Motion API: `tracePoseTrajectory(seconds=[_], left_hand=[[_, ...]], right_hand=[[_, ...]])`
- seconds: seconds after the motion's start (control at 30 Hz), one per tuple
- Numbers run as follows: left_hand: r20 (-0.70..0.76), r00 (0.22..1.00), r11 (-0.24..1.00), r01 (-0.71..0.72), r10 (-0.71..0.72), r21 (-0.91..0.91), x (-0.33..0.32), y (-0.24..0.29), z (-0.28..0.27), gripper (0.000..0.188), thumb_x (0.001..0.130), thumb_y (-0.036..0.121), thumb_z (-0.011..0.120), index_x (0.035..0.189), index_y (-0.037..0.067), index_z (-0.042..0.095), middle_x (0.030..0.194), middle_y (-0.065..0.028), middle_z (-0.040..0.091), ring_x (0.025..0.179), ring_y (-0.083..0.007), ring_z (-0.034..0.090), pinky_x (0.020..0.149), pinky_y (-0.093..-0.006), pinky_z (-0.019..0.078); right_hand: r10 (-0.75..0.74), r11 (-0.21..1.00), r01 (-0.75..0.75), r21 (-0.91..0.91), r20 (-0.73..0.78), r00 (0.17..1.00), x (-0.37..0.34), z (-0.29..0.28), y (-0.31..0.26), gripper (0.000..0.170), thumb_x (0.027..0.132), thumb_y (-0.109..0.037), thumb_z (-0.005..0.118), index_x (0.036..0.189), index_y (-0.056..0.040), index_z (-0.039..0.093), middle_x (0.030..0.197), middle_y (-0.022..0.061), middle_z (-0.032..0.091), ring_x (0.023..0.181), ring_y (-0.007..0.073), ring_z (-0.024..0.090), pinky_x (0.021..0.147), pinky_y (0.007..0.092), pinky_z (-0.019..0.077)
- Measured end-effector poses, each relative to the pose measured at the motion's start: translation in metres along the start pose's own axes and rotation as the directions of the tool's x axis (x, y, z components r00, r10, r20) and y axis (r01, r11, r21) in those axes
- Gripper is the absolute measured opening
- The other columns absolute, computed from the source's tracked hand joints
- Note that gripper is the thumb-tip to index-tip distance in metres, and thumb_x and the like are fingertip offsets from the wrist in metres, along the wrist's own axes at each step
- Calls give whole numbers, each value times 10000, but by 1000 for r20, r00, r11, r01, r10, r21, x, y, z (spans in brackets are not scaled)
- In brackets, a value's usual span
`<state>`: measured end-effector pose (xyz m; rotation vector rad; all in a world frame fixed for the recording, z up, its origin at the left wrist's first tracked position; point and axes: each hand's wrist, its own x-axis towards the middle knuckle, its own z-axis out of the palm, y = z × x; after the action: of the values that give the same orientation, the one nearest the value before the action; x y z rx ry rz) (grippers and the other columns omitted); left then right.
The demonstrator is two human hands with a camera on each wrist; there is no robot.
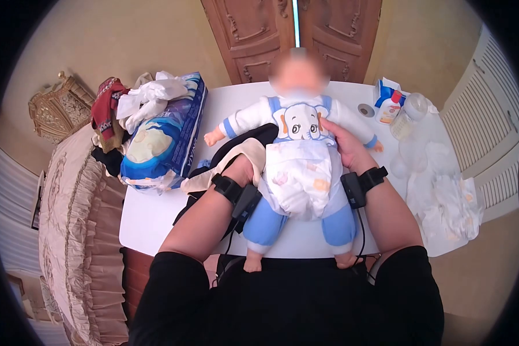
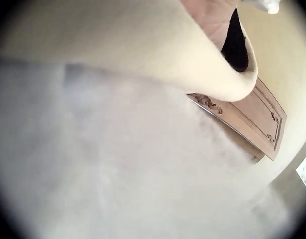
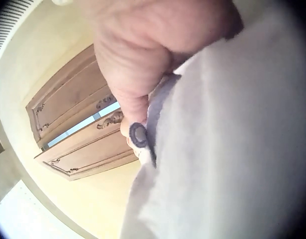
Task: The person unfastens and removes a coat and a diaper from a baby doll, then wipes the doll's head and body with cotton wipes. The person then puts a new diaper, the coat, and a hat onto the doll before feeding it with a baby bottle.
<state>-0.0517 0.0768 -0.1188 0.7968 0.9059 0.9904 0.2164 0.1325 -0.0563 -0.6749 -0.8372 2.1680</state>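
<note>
The doll (image 1: 303, 124) lies on its back on the desk (image 1: 147, 225), head away from the person, feet at the near edge. A printed diaper (image 1: 300, 181) covers its front from belly to crotch, over the blue trousers. The right hand (image 1: 347, 147) grasps the doll's side on the right in the head view, thumb on the elephant bib (image 1: 304, 122). The left hand (image 1: 247, 167) is at the doll's opposite side, partly covered by a cream cloth (image 1: 242, 154); its fingers are hidden, so I cannot tell whether it grips anything. A black cloth (image 1: 264, 135) lies between that cloth and the doll.

Well left of the doll stands a blue pack (image 1: 187, 153), with white cloths (image 1: 155, 95) on top and a red garment (image 1: 108, 102) beside it. Right of the doll are a tape roll (image 1: 365, 109), a red-capped bottle (image 1: 388, 109), a jar (image 1: 415, 106) and crumpled white material (image 1: 438, 202). Beyond its head is a carved wooden door (image 1: 352, 34); far left, a bed (image 1: 72, 179).
</note>
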Motion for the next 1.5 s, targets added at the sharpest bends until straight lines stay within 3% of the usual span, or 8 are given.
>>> tracePoseTrajectory(seconds=[0.43,0.63,0.83,0.9,1.0,1.37,1.43,1.5], left_hand=[[1,1000,1000,-11,11,13,12,12,-4,329,998,284,483,1186,39,596,1179,-108,606,999,-247,599,884,-367,513],[-21,1000,1000,-15,15,8,8,12,-7,330,998,283,482,1189,37,592,1180,-110,604,1002,-248,598,887,-367,511],[-74,997,999,-28,25,-38,-4,-5,-9,331,998,282,481,1192,36,588,1182,-113,602,1005,-249,597,890,-366,510],[-106,994,997,-43,36,-63,-13,-12,-11,332,998,282,481,1193,35,587,1183,-113,601,1006,-250,596,891,-366,509],[-144,988,994,-68,55,-86,-24,-17,-13,332,998,282,480,1194,35,585,1184,-115,600,1007,-250,595,892,-366,509],[-180,975,987,-147,134,-63,-33,10,-6,335,998,280,478,1200,32,577,1187,-119,596,1013,-253,593,897,-365,506],[-180,973,987,-154,142,-51,-34,16,-5,335,999,280,478,1201,32,576,1187,-120,596,1014,-253,592,898,-365,506],[-172,974,987,-156,147,-41,-31,21,-2,336,999,280,477,1202,31,575,1188,-121,595,1015,-254,592,899,-365,505]], right_hand=[[-102,977,96,191,22,995,11,-16,7,516,915,-433,619,1272,-67,548,1206,89,632,1069,206,615,966,355,480],[-70,987,63,147,45,996,21,-20,8,484,922,-421,608,1238,-56,569,1178,97,644,1048,210,624,950,351,491],[-144,979,143,142,-4,990,12,-9,6,433,933,-367,591,1209,-34,580,1147,109,656,981,204,649,891,327,521],[-276,960,279,36,-78,958,6,-1,3,421,950,-345,562,1215,-19,571,1144,115,655,985,204,652,886,328,526],[-342,938,340,67,8,940,9,-9,0,419,986,-324,508,1256,-9,558,1156,95,658,1010,161,651,893,291,524],[-409,900,385,206,92,908,11,-17,-10,440,996,-322,472,1295,-3,518,1209,119,630,1076,204,627,930,324,508],[-405,893,318,320,257,877,6,-9,-14,446,996,-332,468,1294,-3,521,1213,116,629,1073,204,628,928,324,509],[-396,900,336,277,204,895,1,1,-15,448,995,-335,469,1293,-4,522,1211,117,630,1072,207,629,928,326,510]])
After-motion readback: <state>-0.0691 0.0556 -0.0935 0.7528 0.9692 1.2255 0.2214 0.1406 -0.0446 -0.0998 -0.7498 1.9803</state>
